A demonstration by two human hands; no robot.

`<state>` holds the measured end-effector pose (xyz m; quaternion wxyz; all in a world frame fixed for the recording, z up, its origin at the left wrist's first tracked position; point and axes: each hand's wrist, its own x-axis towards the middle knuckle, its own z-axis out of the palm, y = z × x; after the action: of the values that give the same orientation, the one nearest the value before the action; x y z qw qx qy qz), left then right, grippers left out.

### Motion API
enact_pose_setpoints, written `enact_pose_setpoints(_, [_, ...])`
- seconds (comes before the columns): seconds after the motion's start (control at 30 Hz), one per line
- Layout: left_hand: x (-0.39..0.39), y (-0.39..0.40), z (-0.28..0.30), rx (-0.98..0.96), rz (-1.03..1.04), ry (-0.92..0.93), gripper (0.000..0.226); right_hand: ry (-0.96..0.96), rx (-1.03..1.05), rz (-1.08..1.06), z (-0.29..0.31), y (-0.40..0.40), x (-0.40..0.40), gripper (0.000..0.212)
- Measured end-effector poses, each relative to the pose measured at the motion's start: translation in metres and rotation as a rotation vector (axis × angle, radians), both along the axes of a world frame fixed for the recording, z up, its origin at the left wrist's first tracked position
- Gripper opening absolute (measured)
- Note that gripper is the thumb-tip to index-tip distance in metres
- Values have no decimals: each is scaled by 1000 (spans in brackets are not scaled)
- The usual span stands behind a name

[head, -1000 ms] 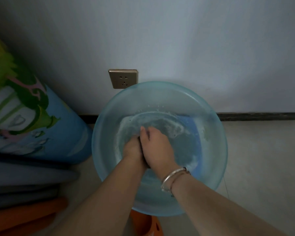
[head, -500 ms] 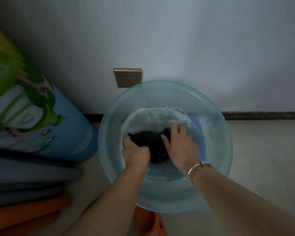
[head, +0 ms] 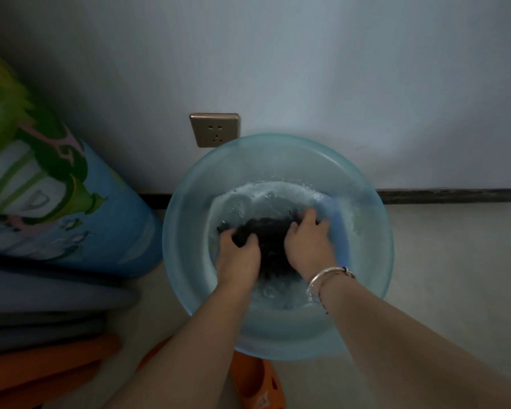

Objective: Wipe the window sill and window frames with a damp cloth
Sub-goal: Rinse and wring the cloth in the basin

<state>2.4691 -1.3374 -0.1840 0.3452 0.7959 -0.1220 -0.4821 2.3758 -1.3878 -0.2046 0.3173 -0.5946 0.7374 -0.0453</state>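
One translucent blue basin (head: pixel 278 160), one dark cloth (head: pixel 267 240), two hands, one wall socket (head: pixel 214 129), perhaps one orange clog (head: pixel 257 385).

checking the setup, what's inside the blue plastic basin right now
The translucent blue plastic basin holds water and a dark wet cloth, gripped by the left hand and right hand. The cloth and hands cover part of the basin's bottom.

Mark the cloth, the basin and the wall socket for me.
cloth (head: pixel 270 240): head view, on the dark bunched middle between the hands.
basin (head: pixel 378 231): head view, on the bare right rim.
wall socket (head: pixel 215 129): head view, on the middle of its faceplate.
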Motion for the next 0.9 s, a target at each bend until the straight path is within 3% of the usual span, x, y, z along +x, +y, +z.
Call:
enact_pose_setpoints(0.1, [0, -5, 10, 77, 151, 429, 42, -560, 350, -327, 9, -4, 16, 31])
enact_pose_setpoints(0.17, [2, -6, 13, 58, 209, 658, 44, -695, 275, -287, 20, 5, 29, 24])
enact_pose_setpoints(0.27, [4, -6, 18, -45, 242, 813, 39, -738, 107, -187, 34, 23, 39, 32])
enact_pose_setpoints(0.47, [9, -6, 22, -140, 126, 575, 41, -434, -217, 210, 50, 36, 38, 46])
enact_pose_setpoints(0.67, [-1, -5, 21, 29, -12, 611, 37, -56, -247, 231, 25, 8, 23, 38])
enact_pose_setpoints(0.83, [11, 1, 4, 13, 254, 301, 34, 269, -209, 167, 6, 10, 12, 45])
enact_pose_setpoints(0.9, [11, 2, 5, 16, 274, 293, 24, 276, -133, 148, 2, 16, 10, 44])
